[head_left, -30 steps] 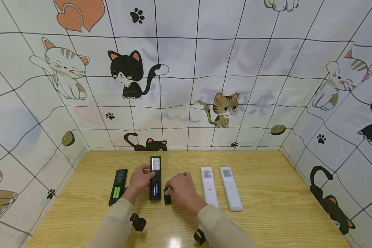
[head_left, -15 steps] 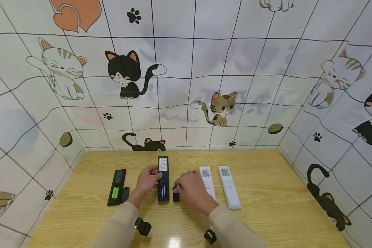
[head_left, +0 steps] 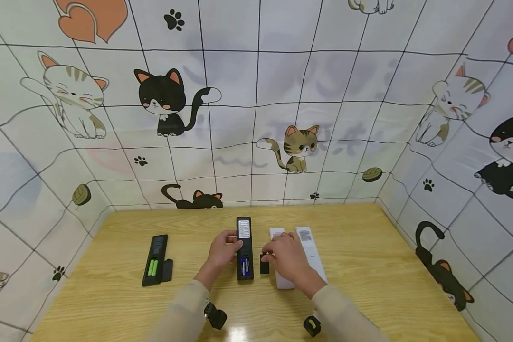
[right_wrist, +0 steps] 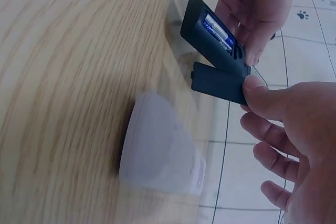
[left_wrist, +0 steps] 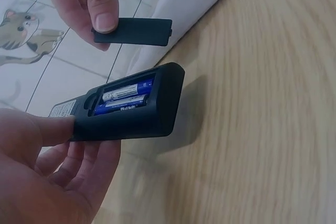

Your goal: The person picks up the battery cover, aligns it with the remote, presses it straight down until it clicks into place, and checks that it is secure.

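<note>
My left hand (head_left: 223,250) grips a black remote control (head_left: 244,244) by its side, back face up. Two blue batteries (left_wrist: 124,97) lie in its uncovered compartment. Between thumb and fingers, my right hand (head_left: 288,256) pinches the end of a small black battery cover (right_wrist: 218,83). The cover is just right of the remote in the head view; in the right wrist view it overlaps the remote's edge. Beneath my right hand, a white remote (head_left: 284,281) is partly hidden.
At the left of the table (head_left: 111,304) lies another black remote (head_left: 156,251) with green batteries (head_left: 152,267), its loose cover (head_left: 167,270) beside it. A second white remote (head_left: 311,251) lies at the right. Cat-print cloth (head_left: 235,104) walls the back and sides.
Both hands have moved right across the table, carrying the black remote and its cover with them. The right hand now covers part of the nearer white remote. The camera view has shifted slightly.
</note>
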The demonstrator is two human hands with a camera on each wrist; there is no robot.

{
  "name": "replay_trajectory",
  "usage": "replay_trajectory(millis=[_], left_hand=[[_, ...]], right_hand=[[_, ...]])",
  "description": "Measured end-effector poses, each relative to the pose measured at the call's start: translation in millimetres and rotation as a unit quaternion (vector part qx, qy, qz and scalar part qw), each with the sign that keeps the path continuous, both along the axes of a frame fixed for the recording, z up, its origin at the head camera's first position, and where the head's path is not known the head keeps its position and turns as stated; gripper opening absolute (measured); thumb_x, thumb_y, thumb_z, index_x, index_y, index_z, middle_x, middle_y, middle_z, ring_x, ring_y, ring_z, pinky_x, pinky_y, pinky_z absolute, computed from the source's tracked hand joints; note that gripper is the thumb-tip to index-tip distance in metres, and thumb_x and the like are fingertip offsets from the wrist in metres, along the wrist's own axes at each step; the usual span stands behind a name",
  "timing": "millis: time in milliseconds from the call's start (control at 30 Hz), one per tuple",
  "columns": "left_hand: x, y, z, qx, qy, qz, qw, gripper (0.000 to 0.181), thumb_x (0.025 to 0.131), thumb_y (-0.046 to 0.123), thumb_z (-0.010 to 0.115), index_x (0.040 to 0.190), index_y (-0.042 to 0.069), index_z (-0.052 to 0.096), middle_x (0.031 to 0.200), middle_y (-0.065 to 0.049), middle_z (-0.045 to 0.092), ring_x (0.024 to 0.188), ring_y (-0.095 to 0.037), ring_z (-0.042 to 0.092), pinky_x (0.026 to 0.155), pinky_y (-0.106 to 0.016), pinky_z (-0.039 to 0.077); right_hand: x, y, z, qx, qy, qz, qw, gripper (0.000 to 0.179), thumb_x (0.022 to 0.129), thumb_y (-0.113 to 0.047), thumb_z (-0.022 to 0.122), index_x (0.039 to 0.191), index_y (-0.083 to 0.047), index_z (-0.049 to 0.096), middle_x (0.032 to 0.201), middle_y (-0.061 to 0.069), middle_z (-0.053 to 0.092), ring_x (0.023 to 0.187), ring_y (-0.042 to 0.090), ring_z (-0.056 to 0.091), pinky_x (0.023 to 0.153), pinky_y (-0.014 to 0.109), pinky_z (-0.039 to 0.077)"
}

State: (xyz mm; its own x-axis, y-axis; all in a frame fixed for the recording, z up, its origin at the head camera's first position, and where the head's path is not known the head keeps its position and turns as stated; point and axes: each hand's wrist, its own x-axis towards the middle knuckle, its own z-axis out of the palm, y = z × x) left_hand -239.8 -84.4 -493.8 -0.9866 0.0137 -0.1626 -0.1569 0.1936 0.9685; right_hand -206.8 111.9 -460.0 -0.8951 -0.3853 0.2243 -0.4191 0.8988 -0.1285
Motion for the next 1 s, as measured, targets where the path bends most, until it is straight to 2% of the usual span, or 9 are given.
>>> replay_trajectory(millis=[267, 467, 867, 1000], left_hand=[[2.7, 13.2, -4.5, 0.013, -0.006, -0.009, 0.9999, 0.034, 0.093, 0.005, 0.061, 0.126, -0.001, 0.055, 0.104, -0.015, 0.058, 0.071, -0.017, 0.06, 0.06, -0.033, 0.058], [4.0, 17.5, -9.5, 0.025, -0.002, -0.021, 0.9995, 0.033, 0.093, 0.005, 0.062, 0.124, -0.002, 0.055, 0.105, -0.017, 0.058, 0.072, -0.016, 0.061, 0.061, -0.036, 0.059], [3.6, 19.0, -15.4, 0.004, 0.016, -0.009, 0.9998, 0.033, 0.092, 0.008, 0.065, 0.124, 0.004, 0.059, 0.104, -0.015, 0.06, 0.077, -0.016, 0.06, 0.063, -0.037, 0.059], [3.6, 18.6, -16.7, 0.009, 0.017, -0.009, 0.9998, 0.033, 0.091, 0.008, 0.066, 0.123, 0.004, 0.06, 0.104, -0.014, 0.061, 0.076, -0.015, 0.06, 0.063, -0.037, 0.06]], right_hand=[[0.0, 10, -3.4, 0.002, -0.002, -0.013, 0.9999, 0.014, 0.083, -0.041, 0.073, 0.091, -0.03, 0.077, 0.078, -0.015, 0.065, 0.087, 0.015, 0.06, 0.102, 0.055, 0.042], [0.6, 14, -5.2, 0.002, -0.003, -0.019, 0.9998, 0.015, 0.082, -0.042, 0.073, 0.09, -0.03, 0.076, 0.08, -0.014, 0.066, 0.087, 0.015, 0.059, 0.099, 0.052, 0.042], [4.0, 18, -6.7, -0.002, 0.002, -0.011, 0.9999, 0.014, 0.082, -0.041, 0.073, 0.09, -0.031, 0.076, 0.082, -0.014, 0.067, 0.085, 0.015, 0.056, 0.096, 0.05, 0.041], [4.3, 15, -6.1, -0.011, -0.003, -0.003, 0.9999, 0.015, 0.082, -0.041, 0.073, 0.091, -0.03, 0.077, 0.086, -0.013, 0.07, 0.091, 0.017, 0.059, 0.098, 0.052, 0.041]])
